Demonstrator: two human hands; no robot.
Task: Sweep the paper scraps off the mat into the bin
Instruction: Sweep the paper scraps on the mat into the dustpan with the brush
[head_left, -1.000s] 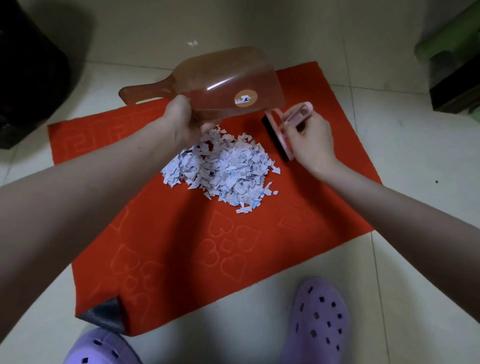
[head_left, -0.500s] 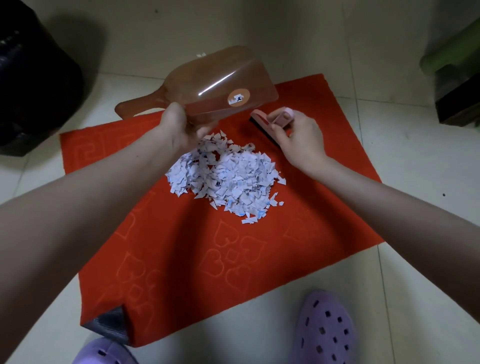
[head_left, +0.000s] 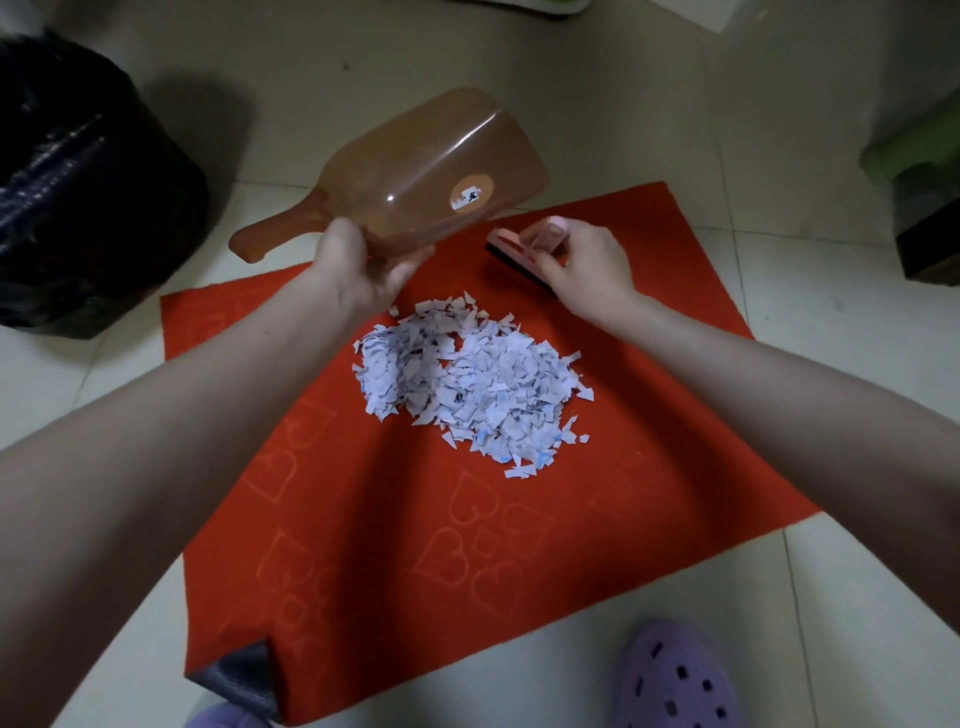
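A heap of white paper scraps (head_left: 467, 389) lies in the middle of the red mat (head_left: 519, 545). My left hand (head_left: 358, 270) grips the near edge of a translucent brown dustpan (head_left: 415, 187), held tilted above the mat's far edge, its handle pointing left. My right hand (head_left: 582, 265) holds a small pink brush (head_left: 524, 249) with dark bristles, set on the mat just behind the heap. The bin with a black liner (head_left: 78, 197) stands on the floor at the far left.
The mat lies on pale floor tiles (head_left: 831, 364), its near left corner (head_left: 244, 675) folded up. Purple clogs (head_left: 680, 675) are at the near edge. A green and dark object (head_left: 924, 208) sits at the far right.
The view has tilted so the mat and heap sit lower in the frame. My right hand has drawn the brush lower onto the mat behind the heap. The dustpan stays raised.
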